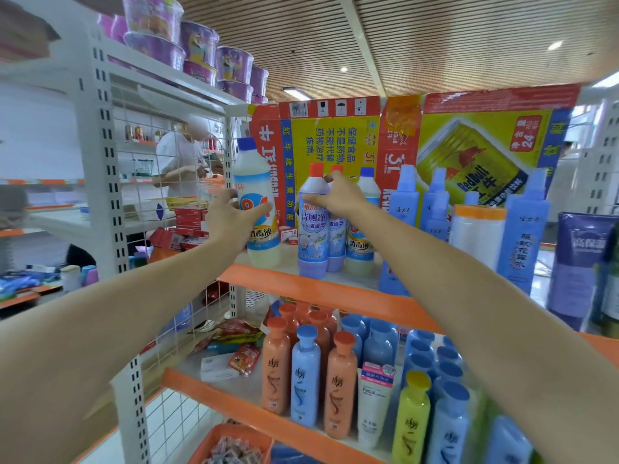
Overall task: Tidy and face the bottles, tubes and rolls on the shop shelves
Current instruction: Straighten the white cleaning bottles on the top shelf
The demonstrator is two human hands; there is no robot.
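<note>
Smooth plastic all over this shelf [321, 289], so expect slippery, rigid bottles that slide easily on the board and tip if pushed high up.

Left hand [231, 219] is wrapped round the belly of the disinfectant bottle [256, 195], fingers closed on the label. That bottle stands at the left end of the upper shelf, slightly tilted; can't tell whether its base is on the board or just off it. Pale liquid shows nearly to the shoulder, so I'd judge it full and fairly heavy. Mid-body grip is right; the neck would let it swing.

Right hand [338, 195] sits on the shoulder of the toilet cleaner bottle [311, 229], fingers curled over the neck just below the orange cap. Contact is clear, but whether it's a real clamp or only a steadying touch, can't tell. The bottle is upright at the front edge, label facing out, a second one of the same kind right behind it. It's opaque, so fill can't be read; treat as full.

Blue spray bottles [405, 199] stand further right, tall and narrow, probably the tippiest.

Lower shelf: shampoo bottles [308, 373] in tight rows, labels forward, and a soft face wash tube [375, 403] standing on its cap, best held low.

Orange bin [214, 440] at the bottom holds small wrapped pieces, too blurred to identify.
</note>
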